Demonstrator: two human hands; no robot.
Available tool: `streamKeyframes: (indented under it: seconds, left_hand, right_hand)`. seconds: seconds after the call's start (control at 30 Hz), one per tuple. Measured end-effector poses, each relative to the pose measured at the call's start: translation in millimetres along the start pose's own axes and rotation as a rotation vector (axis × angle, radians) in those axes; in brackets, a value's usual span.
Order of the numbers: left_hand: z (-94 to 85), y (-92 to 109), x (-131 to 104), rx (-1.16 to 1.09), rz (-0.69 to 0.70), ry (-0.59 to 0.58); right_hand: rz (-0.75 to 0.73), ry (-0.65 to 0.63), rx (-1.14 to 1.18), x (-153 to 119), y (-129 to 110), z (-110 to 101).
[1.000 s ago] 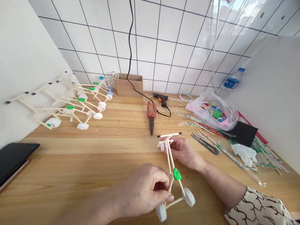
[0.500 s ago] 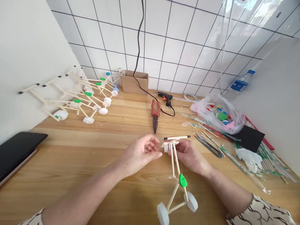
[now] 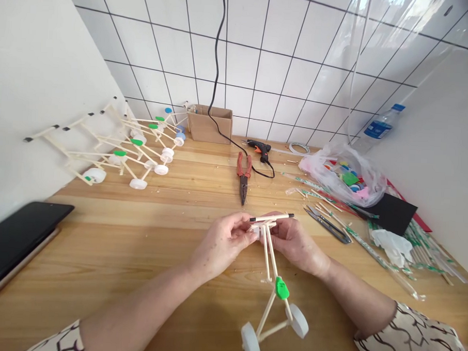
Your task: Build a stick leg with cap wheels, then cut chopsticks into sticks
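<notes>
Between my hands is a small tricycle model [image 3: 268, 254] made of pale wooden sticks, with a green seat [image 3: 282, 288] and two white bottle-cap rear wheels pointing toward me. Its black-tipped handlebar stick [image 3: 273, 217] lies across the top, at the far end. My left hand [image 3: 225, 242] pinches the front end of the model from the left, at the white front wheel [image 3: 257, 231], which the fingers partly cover. From the other side my right hand [image 3: 298, 245] grips the same front end, its fingertips hidden behind the sticks.
Pliers [image 3: 243, 178] and a glue gun [image 3: 260, 150] lie beyond my hands. Scissors [image 3: 328, 225], loose sticks and a plastic bag of caps [image 3: 346, 175] are at right. Finished-looking tricycle models [image 3: 130, 142] stand back left, near a cardboard box [image 3: 211, 125]. A phone [image 3: 17, 243] rests at left.
My left hand has moved right and closed on the front end of the tricycle model, where it was apart with open fingers. My right hand still holds it.
</notes>
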State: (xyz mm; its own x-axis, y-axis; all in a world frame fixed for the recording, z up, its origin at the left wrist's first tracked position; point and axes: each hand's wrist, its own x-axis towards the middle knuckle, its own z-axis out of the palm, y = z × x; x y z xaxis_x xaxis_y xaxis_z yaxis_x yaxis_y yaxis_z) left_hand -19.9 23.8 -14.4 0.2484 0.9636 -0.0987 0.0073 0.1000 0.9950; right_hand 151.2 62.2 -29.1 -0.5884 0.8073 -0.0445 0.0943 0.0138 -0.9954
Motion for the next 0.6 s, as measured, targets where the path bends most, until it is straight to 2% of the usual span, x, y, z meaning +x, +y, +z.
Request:
streamKeyframes:
  seconds: [0.27, 0.6]
  left_hand:
    - [3.0, 3.4, -1.3, -0.059, -0.097, 0.020]
    - [6.2, 0.7, 0.2, -0.067, -0.076, 0.036]
  right_hand:
    - [0.001, -0.003, 0.031, -0.9, 0.8, 1.8]
    - [-0.030, -0.017, 0.009, -0.7, -2.0, 1.0]
